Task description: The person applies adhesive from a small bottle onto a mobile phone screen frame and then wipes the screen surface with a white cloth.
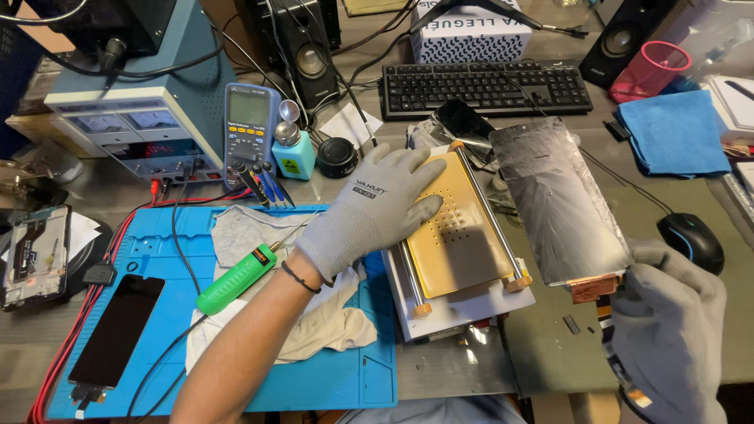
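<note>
Pinching the bottom edge of a removed phone screen panel point(559, 200), the gloved right hand point(667, 338) is holding it up tilted over the grey-green bench point(550, 345), fingers closed on the lower end where a copper-coloured flex strip point(594, 287) is showing just above the glove. Meanwhile the gloved left hand point(369, 210) is lying flat, fingers spread and gripping nothing, palm down on the left side of the yellow plate of a screen separator machine point(463, 228), which is sitting at the right edge of a blue work mat point(149, 235).

So the panel is rising up and away from the right hand's fingers, its far end reaching near the black keyboard point(487, 86) (and a black mouse point(691, 239) is sitting just to the right of it).

Judging from the hold, the thin panel is being carried from one short end only; a slip or a twist there could crack the glass or crease the flex strip, and a drop would be landing it on the bench or the machine's metal rail. If the plate is hot, the resting palm is also at risk.

A green-handled screwdriver point(236, 279) is lying on a crumpled cloth point(330, 322) under the left forearm, with a dark phone display point(118, 330) on the mat farther left.
</note>
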